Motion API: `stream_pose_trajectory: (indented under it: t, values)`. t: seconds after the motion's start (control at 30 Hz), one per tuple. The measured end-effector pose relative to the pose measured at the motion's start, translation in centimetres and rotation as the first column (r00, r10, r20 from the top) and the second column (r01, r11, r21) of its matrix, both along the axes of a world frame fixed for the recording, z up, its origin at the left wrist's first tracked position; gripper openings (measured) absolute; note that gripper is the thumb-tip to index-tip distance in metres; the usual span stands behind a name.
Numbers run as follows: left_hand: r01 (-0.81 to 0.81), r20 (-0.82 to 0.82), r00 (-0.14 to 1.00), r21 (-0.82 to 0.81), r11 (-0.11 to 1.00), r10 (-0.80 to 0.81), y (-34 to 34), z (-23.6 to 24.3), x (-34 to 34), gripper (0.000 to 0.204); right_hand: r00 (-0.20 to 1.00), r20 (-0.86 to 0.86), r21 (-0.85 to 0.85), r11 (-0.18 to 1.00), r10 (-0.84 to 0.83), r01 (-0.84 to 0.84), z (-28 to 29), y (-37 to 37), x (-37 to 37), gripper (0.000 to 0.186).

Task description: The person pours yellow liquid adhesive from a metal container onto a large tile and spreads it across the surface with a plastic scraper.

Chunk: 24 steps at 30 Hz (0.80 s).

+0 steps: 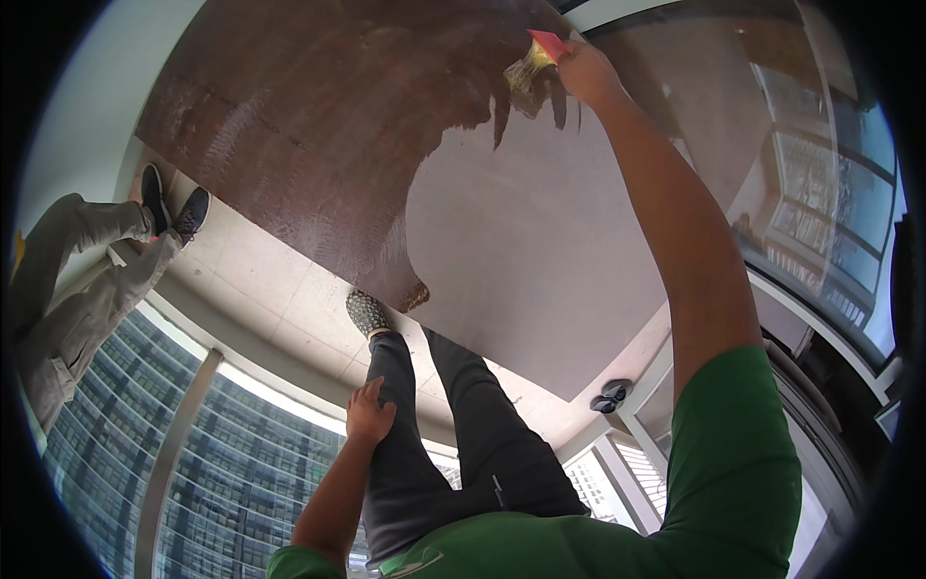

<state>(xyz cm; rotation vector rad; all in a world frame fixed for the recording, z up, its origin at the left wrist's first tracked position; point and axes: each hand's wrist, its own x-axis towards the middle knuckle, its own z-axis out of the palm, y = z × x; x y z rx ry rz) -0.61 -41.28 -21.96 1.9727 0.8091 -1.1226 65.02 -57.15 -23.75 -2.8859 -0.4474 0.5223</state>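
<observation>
My right hand is closed round the red handle of a paintbrush near the far edge of a large flat panel. The brush's pale yellowish bristles touch the surface where wet brown coating meets bare grey. Glossy brown coating covers the panel's left and far parts, with a ragged edge and a few drips or streaks below the brush. The grey part lies in the near right. Resting on my leg by the knee, my left hand has its fingers laid out and holds nothing.
At the left stands another person in grey trousers and dark shoes. Pale floor tiles border the panel. A small black object sits by its right corner. Glass panes rise at the right; windows line the lower left.
</observation>
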Motion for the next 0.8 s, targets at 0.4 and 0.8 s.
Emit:
stream_pose_trajectory:
  t: [0.4,0.8]
  values:
    - [-0.015,-0.091,0.996,-0.022,1.000,0.013,0.3,0.5,1.0,0.060,0.933,0.062,-0.038,0.935,0.354,-0.352,-1.6,0.4,-7.9,0.028]
    - [-0.029,-0.089,0.996,-0.050,0.998,0.025,0.7,0.1,0.6,0.062,0.938,0.024,-0.010,0.938,0.346,-0.346,-2.3,2.9,-11.7,0.020]
